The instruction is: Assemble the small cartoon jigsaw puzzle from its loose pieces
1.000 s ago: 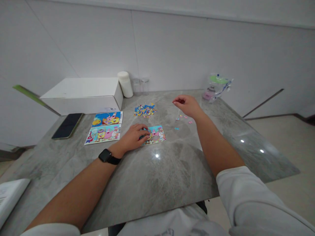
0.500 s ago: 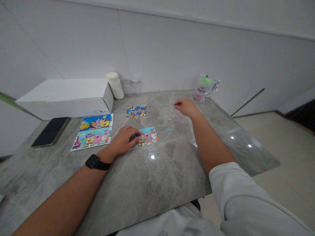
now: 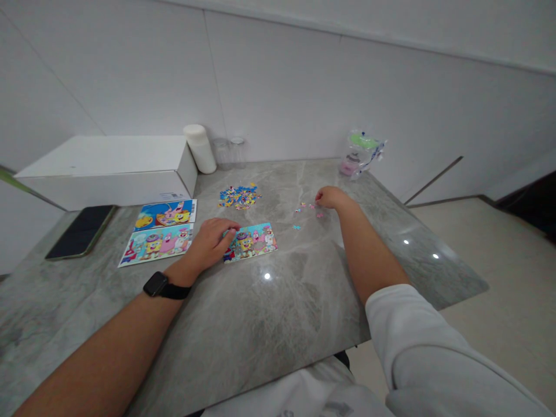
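My left hand (image 3: 214, 240), with a black watch on its wrist, rests at the left edge of a small picture card (image 3: 256, 243). Its fingers lie stretched out and the thumb is close to the index finger. The card shows bright cartoon figures, and the hand covers part of its left end. Over on the right, my right hand (image 3: 330, 198) is low over the table, fingertips pinched together on a small puzzle piece that is mostly hidden. Beside it lie several loose pink and pale puzzle pieces (image 3: 311, 206), and a light blue puzzle piece (image 3: 296, 227) is nearer me.
A heap of puzzle pieces (image 3: 240, 197) lies beyond the card. Two more cartoon cards (image 3: 158, 243) and a phone (image 3: 81, 233) are at left. Behind them stand a white box (image 3: 104, 168), a white bottle (image 3: 200, 149) and clear glasses (image 3: 229, 154). A plastic bag (image 3: 359, 155) sits at back right.
My right hand has come down and nearer to the loose pieces. My left hand has slid left, uncovering more of the card. The whole view has shifted slightly.
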A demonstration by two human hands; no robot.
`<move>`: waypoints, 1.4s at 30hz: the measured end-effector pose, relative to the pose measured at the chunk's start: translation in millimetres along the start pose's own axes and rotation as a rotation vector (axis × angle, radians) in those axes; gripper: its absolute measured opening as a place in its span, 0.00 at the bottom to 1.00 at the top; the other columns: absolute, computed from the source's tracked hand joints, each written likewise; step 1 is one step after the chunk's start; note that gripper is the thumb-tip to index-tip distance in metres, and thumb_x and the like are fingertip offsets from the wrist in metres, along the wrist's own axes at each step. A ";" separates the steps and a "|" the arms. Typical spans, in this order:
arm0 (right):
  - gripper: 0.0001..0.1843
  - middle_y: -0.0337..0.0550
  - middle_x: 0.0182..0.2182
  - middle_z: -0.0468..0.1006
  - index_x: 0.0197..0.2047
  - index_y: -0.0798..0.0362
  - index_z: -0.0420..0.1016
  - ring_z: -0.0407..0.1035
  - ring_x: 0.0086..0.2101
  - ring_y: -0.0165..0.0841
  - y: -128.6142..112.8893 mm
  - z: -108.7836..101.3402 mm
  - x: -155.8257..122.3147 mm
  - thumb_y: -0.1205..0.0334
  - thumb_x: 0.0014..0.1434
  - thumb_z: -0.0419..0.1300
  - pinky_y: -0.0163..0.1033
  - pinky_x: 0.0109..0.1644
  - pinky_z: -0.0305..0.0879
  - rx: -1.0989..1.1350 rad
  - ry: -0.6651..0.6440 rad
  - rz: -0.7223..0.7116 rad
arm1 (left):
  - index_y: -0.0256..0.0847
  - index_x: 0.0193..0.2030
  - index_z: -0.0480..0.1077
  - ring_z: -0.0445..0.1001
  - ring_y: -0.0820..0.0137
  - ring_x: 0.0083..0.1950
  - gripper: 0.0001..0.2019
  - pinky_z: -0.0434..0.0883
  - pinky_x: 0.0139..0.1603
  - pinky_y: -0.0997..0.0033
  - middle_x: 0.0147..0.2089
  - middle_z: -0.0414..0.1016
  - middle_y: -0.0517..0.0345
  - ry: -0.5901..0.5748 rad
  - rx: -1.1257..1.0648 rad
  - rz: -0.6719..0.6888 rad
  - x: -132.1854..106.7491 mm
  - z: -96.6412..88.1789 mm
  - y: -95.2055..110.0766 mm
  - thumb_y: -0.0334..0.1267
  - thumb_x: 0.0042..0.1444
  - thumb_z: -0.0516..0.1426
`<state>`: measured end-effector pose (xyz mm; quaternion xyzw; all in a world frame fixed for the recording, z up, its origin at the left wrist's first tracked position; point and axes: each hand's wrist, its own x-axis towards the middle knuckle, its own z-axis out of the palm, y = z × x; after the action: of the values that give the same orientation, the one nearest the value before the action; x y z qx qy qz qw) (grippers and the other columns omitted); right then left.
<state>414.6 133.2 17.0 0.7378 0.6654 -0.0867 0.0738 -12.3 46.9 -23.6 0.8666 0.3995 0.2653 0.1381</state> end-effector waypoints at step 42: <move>0.13 0.44 0.35 0.84 0.39 0.53 0.83 0.75 0.36 0.36 -15.0 -1.4 -14.2 0.57 0.50 0.69 0.37 0.39 0.65 0.248 -0.313 -0.380 | 0.43 0.54 0.76 0.78 0.58 0.55 0.17 0.69 0.61 0.51 0.51 0.83 0.51 0.108 0.060 -0.011 -1.5 0.4 -6.7 0.45 0.75 0.49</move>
<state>398.3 121.4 21.7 0.5809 0.7566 -0.2925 0.0672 -17.0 50.1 -27.5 0.8526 0.4187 0.2990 0.0917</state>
